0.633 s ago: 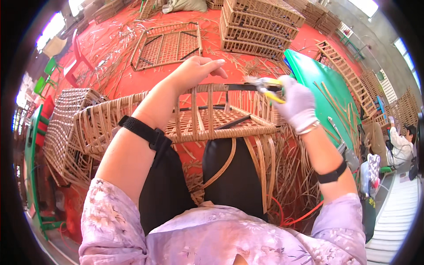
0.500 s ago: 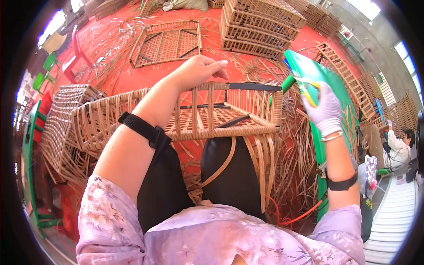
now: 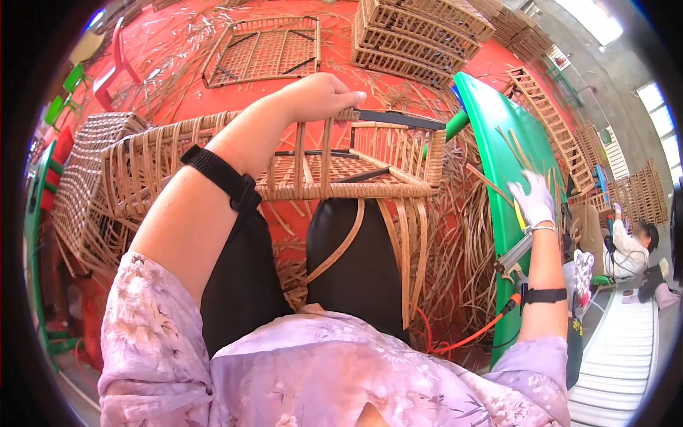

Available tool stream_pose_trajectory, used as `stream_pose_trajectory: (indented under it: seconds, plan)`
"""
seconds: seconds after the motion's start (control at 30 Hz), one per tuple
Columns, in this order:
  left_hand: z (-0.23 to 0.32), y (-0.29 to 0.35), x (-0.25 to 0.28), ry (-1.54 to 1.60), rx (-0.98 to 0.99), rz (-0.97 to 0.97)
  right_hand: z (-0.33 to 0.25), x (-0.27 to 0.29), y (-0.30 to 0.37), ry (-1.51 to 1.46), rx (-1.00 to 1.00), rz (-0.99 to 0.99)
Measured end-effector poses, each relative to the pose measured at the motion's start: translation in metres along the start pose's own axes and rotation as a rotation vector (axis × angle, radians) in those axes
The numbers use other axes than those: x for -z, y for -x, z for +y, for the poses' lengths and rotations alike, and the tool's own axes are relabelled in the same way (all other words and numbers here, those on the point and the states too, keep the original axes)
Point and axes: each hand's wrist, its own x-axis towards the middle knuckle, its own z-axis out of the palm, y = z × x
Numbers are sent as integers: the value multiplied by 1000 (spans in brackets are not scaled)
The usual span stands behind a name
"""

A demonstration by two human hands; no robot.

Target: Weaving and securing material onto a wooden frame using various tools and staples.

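Left hand (image 3: 321,98): bare, fingers bent down at the top rim of a cane basket (image 3: 370,190), thumb held out straight. Contact with the rim is seen; how firmly it is gripped can't be told, fingertips partly hidden.

Right hand (image 3: 535,201): white glove worn, fingers spread and half open. A yellow tool handle (image 3: 519,215) is seen at the palm side; whether it is held or only touched can't be told.

Basket is placed below and around the left hand, at the knees, open side facing the body. Rim just right of the left hand is wrapped in black (image 3: 400,121). Loose strips (image 3: 404,256) are hung from its lower rim, between the hands.

Green table (image 3: 487,117) is set under the right hand, with cut cane pieces (image 3: 517,146) laid just beyond the glove. A metal tool (image 3: 516,256) is seen just nearer the body than the glove, an orange hose (image 3: 477,338) below it.

Further out: second basket (image 3: 92,171) left of the left hand, shallow basket (image 3: 263,50) on the red floor beyond it, stacked baskets (image 3: 416,43) ahead between both hands. Co-worker (image 3: 629,245) seated far right of the glove.
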Motion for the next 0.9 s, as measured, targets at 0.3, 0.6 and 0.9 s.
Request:
stream_pose_trajectory:
  seconds: [0.3, 0.6, 0.9]
  plan:
    - [3, 7, 8, -15, -2, 87, -224, 36, 66, -372, 1087, 227]
    - [4, 7, 8, -39, -42, 79, -260, -15, 94, -387, 941, 201]
    - [6, 11, 9, -91, -45, 92, -274, -18, 100, -419, 1077, 207]
